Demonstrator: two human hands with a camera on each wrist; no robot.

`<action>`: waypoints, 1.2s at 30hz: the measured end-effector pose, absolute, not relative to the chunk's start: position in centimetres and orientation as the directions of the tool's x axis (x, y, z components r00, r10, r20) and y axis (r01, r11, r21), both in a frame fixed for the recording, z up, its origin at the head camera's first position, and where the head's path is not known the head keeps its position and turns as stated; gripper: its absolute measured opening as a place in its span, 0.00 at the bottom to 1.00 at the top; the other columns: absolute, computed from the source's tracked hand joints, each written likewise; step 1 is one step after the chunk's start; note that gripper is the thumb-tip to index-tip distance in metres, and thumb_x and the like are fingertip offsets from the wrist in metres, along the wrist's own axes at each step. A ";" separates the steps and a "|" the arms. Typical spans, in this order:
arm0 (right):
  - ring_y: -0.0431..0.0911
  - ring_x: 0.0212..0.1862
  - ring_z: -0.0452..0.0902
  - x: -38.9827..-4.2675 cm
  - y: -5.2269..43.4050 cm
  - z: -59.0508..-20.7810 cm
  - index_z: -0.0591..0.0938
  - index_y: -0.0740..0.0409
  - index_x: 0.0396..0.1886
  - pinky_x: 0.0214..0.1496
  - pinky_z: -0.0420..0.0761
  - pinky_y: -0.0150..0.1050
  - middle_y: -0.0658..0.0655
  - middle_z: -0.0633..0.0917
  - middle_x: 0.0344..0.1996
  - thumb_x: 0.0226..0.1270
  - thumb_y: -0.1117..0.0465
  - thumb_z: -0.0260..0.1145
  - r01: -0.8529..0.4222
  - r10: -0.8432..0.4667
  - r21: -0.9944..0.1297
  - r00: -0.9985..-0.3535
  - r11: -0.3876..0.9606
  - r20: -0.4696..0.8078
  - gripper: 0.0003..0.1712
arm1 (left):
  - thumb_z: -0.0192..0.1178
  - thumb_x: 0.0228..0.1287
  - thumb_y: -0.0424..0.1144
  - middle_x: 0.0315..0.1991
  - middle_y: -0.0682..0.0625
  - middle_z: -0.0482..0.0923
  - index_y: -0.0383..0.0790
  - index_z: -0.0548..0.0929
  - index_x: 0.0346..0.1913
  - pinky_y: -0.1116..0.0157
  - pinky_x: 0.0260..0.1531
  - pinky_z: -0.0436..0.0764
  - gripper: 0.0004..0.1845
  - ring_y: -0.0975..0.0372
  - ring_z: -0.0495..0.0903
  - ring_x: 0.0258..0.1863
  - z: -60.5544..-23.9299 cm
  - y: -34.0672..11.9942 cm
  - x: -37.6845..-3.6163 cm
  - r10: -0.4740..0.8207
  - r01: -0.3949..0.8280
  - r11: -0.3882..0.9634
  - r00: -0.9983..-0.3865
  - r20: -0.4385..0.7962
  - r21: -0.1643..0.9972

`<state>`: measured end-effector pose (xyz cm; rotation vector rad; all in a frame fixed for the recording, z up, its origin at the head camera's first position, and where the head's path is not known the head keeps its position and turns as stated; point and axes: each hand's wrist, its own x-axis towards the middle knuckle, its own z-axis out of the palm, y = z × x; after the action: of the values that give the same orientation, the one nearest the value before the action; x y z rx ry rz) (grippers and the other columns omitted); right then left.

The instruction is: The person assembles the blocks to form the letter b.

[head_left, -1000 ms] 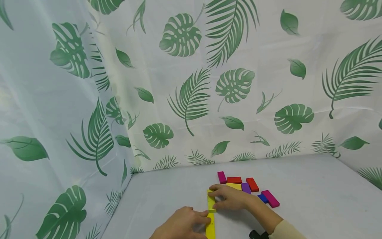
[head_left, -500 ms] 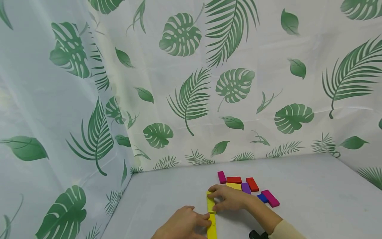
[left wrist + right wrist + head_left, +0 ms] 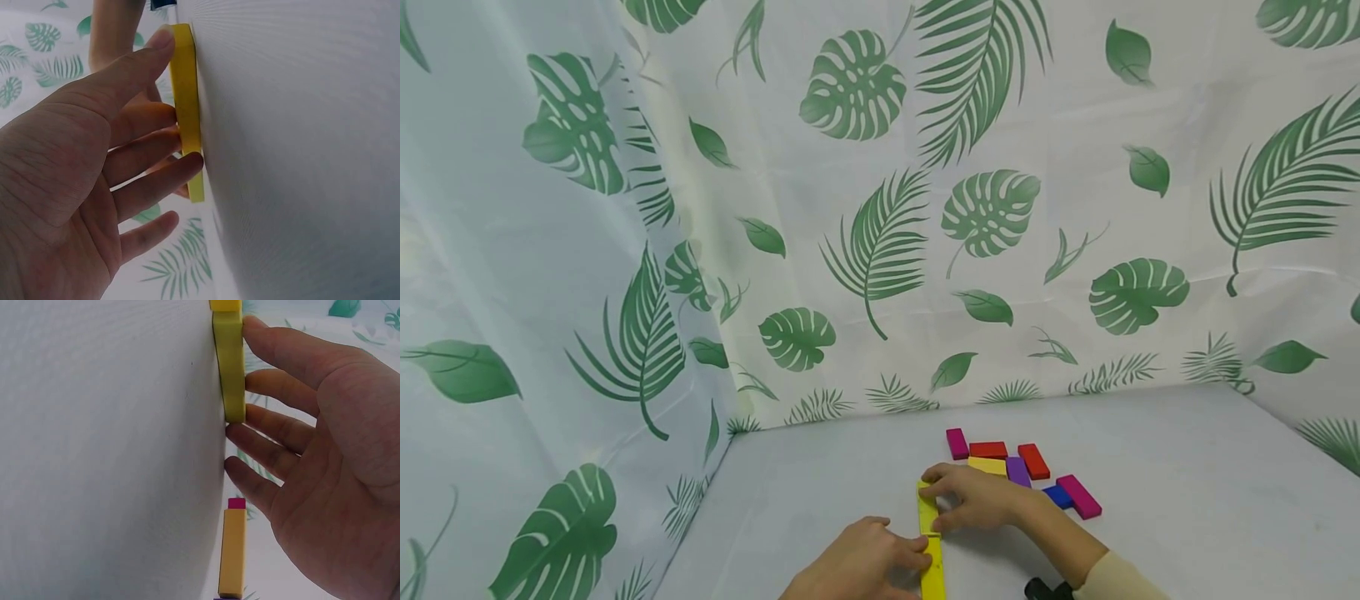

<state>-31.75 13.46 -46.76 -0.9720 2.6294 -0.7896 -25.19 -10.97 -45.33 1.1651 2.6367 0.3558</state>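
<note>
Head view shows us two yellow blocks lying end to end on the tabletop (image 3: 1187, 500), in a line between our hands. Our left hand (image 3: 861, 560) grips the near yellow block (image 3: 933, 577), thumb and fingers bent onto it, little finger free; our right hand (image 3: 981, 497) grips the far yellow block (image 3: 928, 509) likewise, ring and little fingers free. Beyond and beside our right hand we see pink (image 3: 957, 444), red (image 3: 988, 450), purple (image 3: 1018, 472) and blue blocks (image 3: 1057, 497). Leaf-print cloth (image 3: 910, 367) hangs behind; part of a black object (image 3: 1037, 589) shows by our right sleeve (image 3: 1116, 579).
</note>
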 end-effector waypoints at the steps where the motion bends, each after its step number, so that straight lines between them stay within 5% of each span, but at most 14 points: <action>1: 0.51 0.71 0.74 -31.7 13.4 -46.7 0.84 0.43 0.66 0.68 0.79 0.52 0.48 0.80 0.68 0.64 0.44 0.76 -0.533 -0.657 -0.559 -0.754 0.635 -0.027 0.30 | 0.68 0.63 0.65 0.60 0.69 0.83 0.64 0.87 0.60 0.52 0.65 0.79 0.25 0.80 0.83 0.51 -45.4 -11.0 -25.2 0.748 0.691 0.652 -0.654 -0.114 0.312; 17: 0.50 0.69 0.75 -31.7 13.3 -46.4 0.86 0.46 0.65 0.67 0.79 0.52 0.49 0.81 0.66 0.64 0.46 0.77 -0.532 -0.664 -0.565 -0.746 0.631 -0.039 0.30 | 0.69 0.63 0.65 0.60 0.68 0.83 0.63 0.87 0.60 0.51 0.65 0.78 0.25 0.78 0.83 0.54 -45.5 -11.0 -25.2 0.754 0.699 0.645 -0.649 -0.105 0.309; 25: 0.49 0.67 0.77 -31.5 13.2 -46.3 0.86 0.45 0.64 0.66 0.80 0.50 0.49 0.81 0.65 0.63 0.46 0.77 -0.526 -0.664 -0.574 -0.747 0.627 -0.041 0.29 | 0.68 0.64 0.63 0.64 0.61 0.82 0.60 0.88 0.60 0.62 0.58 0.82 0.24 0.70 0.82 0.59 -45.7 -11.0 -25.4 0.796 0.754 0.595 -0.600 -0.075 0.278; 36: 0.49 0.66 0.77 -31.7 13.2 -46.5 0.86 0.47 0.64 0.66 0.80 0.51 0.50 0.81 0.65 0.64 0.46 0.77 -0.530 -0.665 -0.570 -0.746 0.628 -0.038 0.29 | 0.69 0.63 0.63 0.64 0.63 0.82 0.61 0.85 0.63 0.60 0.60 0.81 0.27 0.72 0.83 0.56 -45.5 -10.8 -25.3 0.766 0.722 0.637 -0.633 -0.115 0.269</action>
<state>-31.67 13.18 -46.51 -0.9746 2.6064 -0.7963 -25.28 -10.81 -45.54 1.2175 2.6398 0.2914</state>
